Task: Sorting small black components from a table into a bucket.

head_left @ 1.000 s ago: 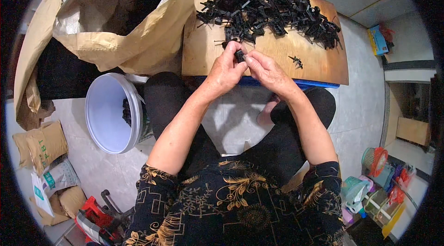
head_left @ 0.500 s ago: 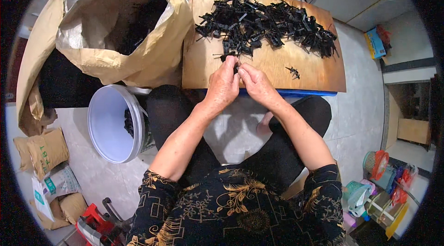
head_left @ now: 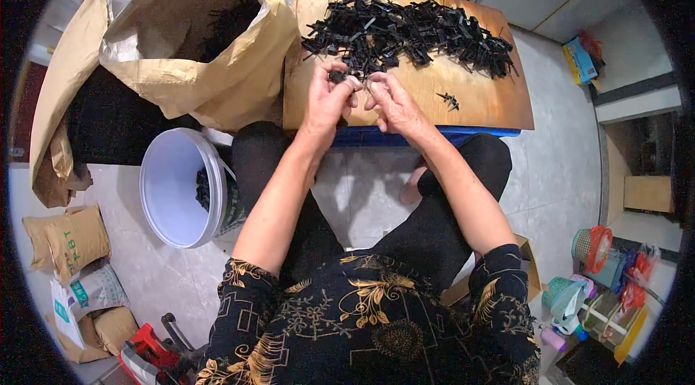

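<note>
My left hand [head_left: 326,104] is closed around a small black plastic part [head_left: 337,77], held over the near left side of the wooden board [head_left: 427,110]. Just beside it, my right hand [head_left: 394,106] pinches with thumb and forefinger close to the left fingertips. Whatever sits in that pinch is too small to make out. Beyond both hands lies a long heap of black plastic parts [head_left: 405,30] with thin sprue-like sticks. A small separate cluster of black bits [head_left: 449,101] rests on the board to the right of my right hand.
A large brown paper sack [head_left: 195,88] with dark contents stands open at the left. Below it, a tilted white bucket [head_left: 174,189] holds some black parts. Filled bags [head_left: 69,244] lie at the far left. Baskets and bags [head_left: 594,284] are at the lower right.
My hands have drawn slightly apart. The left has turned and shifted left, baring the black part in it. The whole view has shifted a little.
</note>
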Action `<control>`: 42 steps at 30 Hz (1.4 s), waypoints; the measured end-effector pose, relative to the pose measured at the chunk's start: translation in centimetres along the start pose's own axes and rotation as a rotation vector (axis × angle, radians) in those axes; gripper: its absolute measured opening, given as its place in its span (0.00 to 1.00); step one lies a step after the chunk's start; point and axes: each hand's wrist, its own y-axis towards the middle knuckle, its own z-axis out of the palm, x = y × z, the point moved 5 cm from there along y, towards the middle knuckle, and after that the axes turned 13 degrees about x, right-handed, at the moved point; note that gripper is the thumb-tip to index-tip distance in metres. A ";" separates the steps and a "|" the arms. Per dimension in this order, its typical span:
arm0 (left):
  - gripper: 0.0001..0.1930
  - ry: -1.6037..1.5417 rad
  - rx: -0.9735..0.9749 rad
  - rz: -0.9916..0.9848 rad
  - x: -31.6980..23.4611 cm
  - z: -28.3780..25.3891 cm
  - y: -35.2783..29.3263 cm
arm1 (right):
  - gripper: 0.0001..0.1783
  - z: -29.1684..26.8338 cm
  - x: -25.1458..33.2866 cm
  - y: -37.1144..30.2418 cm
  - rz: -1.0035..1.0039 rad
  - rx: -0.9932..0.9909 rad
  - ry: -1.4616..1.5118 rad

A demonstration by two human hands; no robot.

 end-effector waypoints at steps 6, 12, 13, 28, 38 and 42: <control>0.19 -0.287 0.121 -0.010 0.3 0.5 -0.5 | 0.12 -0.4 1.3 -0.8 -0.002 0.077 0.077; 0.20 -0.253 0.243 -0.082 0.3 1.1 -0.8 | 0.12 -0.5 1.7 -0.4 -0.055 0.061 0.141; 0.20 -0.272 0.306 -0.102 0.2 1.5 -1.0 | 0.12 -0.6 1.7 -0.2 -0.079 0.072 0.159; 0.19 0.193 0.328 -0.034 0.4 2.7 -1.2 | 0.12 -0.7 1.4 -0.4 0.004 0.116 0.032; 0.18 0.232 0.118 -0.041 0.5 1.9 -0.7 | 0.22 0.9 0.8 -1.1 0.135 0.087 0.271; 0.18 0.325 0.102 0.027 1.2 1.6 -0.4 | 0.22 1.2 0.6 -0.7 0.133 0.093 0.257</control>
